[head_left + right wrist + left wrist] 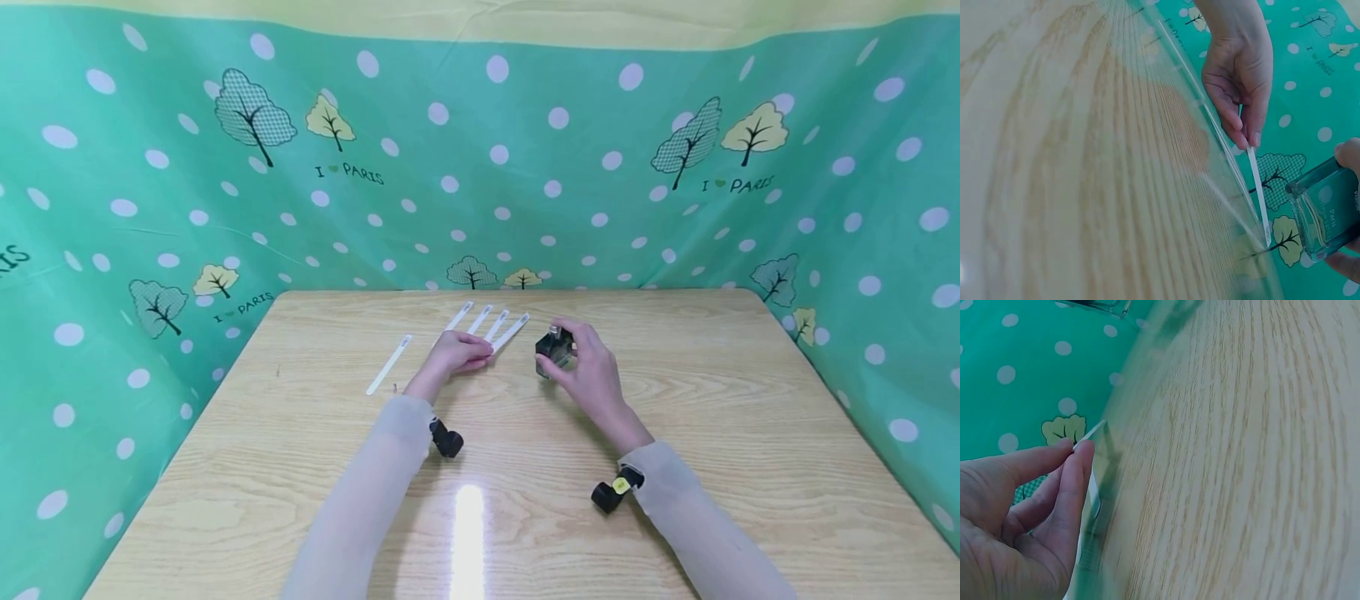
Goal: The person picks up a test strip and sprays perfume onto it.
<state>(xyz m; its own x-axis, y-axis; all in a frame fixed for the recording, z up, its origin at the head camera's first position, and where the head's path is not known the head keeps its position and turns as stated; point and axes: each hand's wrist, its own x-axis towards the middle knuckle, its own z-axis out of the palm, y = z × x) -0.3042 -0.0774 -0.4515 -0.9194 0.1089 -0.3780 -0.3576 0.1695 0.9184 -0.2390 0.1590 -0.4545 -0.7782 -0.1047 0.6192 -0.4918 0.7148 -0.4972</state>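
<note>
My left hand (457,353) pinches the near end of a white paper strip (513,331) between thumb and fingertips. In the right wrist view that strip (1259,197) slants out from the fingertips, with small dark print at its far end. My right hand (594,375) grips a dark, angular glass perfume bottle (545,344) with a metallic sprayer top, just right of the strip. Lettering that includes "Paris" shows on the bottle (1329,212) in the right wrist view. Bottle and strip are apart. The left wrist view shows the left hand (1035,519) pinching the strip's edge.
Several more white strips (460,316) lie side by side beyond the left hand, partly hidden by it. Another strip (389,365) lies apart to the left. The wooden table (750,417) meets a green dotted curtain (480,208) at the back and sides.
</note>
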